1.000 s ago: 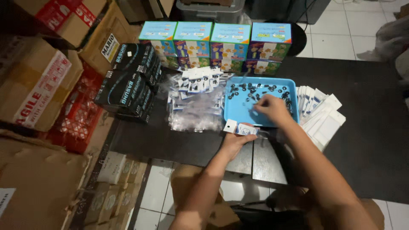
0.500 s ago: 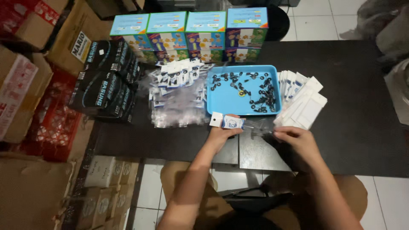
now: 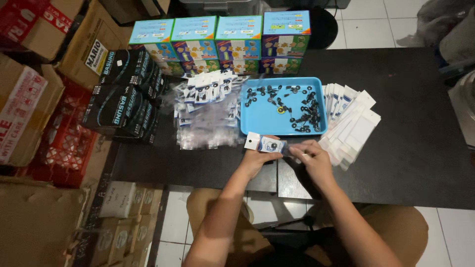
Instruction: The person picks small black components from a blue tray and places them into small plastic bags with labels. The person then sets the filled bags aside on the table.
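My left hand (image 3: 258, 159) grips a small clear packet with a white header card (image 3: 264, 143), held just in front of the blue tray (image 3: 257, 118). My right hand (image 3: 310, 157) meets the packet's right end with pinched fingers; whatever it pinches is too small to make out. Several small black ring-shaped parts (image 3: 299, 106) lie scattered in the tray. Left of the tray is a heap of filled clear packets (image 3: 205, 109). A fan of empty white-backed packets (image 3: 351, 121) lies on the tray's right side.
The black table (image 3: 410, 123) holds a row of colourful boxes (image 3: 222, 44) at the back and stacked black boxes (image 3: 123, 94) at the left. Cardboard cartons (image 3: 29, 74) and a red crate (image 3: 64, 143) stand at the far left. White floor tiles show below the table edge.
My right hand has left the tray and come back to the packet in my left hand. The view has shifted slightly, bringing the hands closer to centre.
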